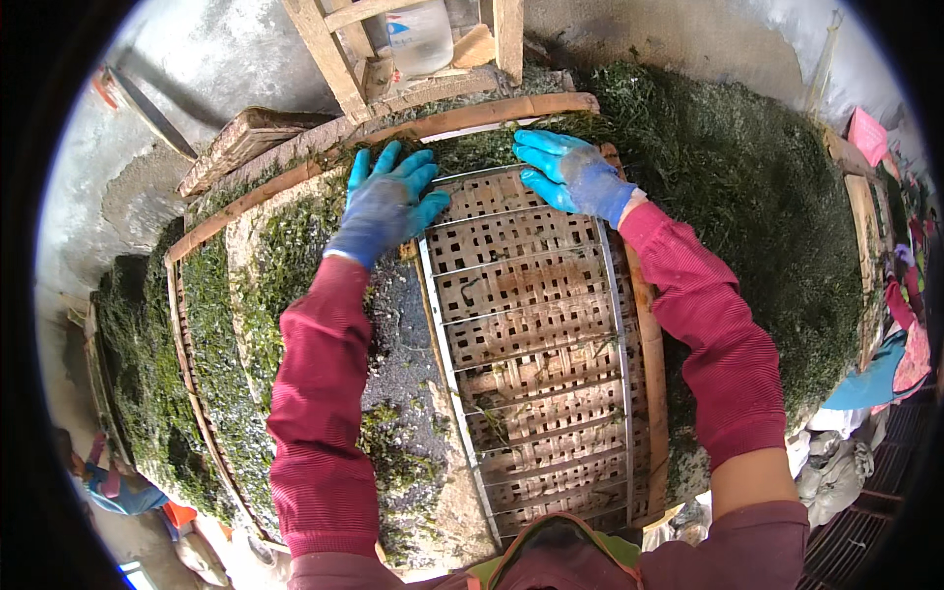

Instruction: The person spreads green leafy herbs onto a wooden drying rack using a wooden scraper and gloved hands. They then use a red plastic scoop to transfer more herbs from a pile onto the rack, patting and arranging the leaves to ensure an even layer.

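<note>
A woven bamboo tray [538,310] lies in the middle before me, with a metal frame of thin crossbars [446,335] on top of it. My left hand [380,199], in a blue and teal glove, has its fingers spread at the frame's far left corner, over green seaweed-like strands [284,251]. At the far right corner my right hand [575,173], gloved alike, rests its fingers near the frame's far edge. Whether either hand grips the frame is hidden. A few green strands lie on the weave. Dark red sleeves cover both forearms.
A large green heap [737,221] fills the right side. Bamboo rails [243,210] edge the work surface. A wooden rack [354,66] with a clear plastic container [420,37] stands at the far side. Parts of other people show at both picture rims.
</note>
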Demonstrator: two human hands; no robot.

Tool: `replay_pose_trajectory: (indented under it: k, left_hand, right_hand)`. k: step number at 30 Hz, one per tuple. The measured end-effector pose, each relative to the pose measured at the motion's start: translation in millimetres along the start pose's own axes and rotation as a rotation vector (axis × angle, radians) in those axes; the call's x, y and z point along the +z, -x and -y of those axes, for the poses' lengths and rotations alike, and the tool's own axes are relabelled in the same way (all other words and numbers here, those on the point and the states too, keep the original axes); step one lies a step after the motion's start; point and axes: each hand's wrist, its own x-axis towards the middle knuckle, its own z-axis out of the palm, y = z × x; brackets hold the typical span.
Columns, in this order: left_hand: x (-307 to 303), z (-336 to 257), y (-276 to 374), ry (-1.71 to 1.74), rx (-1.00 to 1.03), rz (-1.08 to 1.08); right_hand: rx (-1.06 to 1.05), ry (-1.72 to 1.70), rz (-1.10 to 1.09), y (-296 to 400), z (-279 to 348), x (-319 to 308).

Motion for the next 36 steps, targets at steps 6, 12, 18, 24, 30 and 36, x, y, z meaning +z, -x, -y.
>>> replay_pose_trajectory:
  k: [6, 12, 18, 24, 30, 36]
  left_hand:
    - [-33.0, 87.5, 38.6, 0.267, -0.279, -0.090]
    - [-87.1, 111.8, 61.3, 0.433, -0.493, 0.207]
    - [-45.2, 121.1, 160.8, 0.477, -0.483, 0.231]
    - [-122.8, 145.2, 142.8, 1.048, -0.619, -0.376]
    - [-156.9, 112.4, 32.4, 1.510, -0.167, -0.506]
    - [-140.5, 11.8, -72.2, 1.638, 0.071, -0.558]
  right_hand:
    - [-0.003, -0.118, -0.123, -36.5, 30.4, 28.3]
    - [-0.104, -0.114, -0.215, -34.7, 15.0, 41.4]
    - [0.049, -0.233, -0.339, -41.2, 30.3, 43.1]
    - [0.251, -0.366, -0.484, -33.4, 18.3, 39.1]
    - [0.333, -0.363, -0.639, -36.2, 15.8, 38.2]
    - [0.427, -0.362, -0.739, -33.4, 8.4, 42.6]
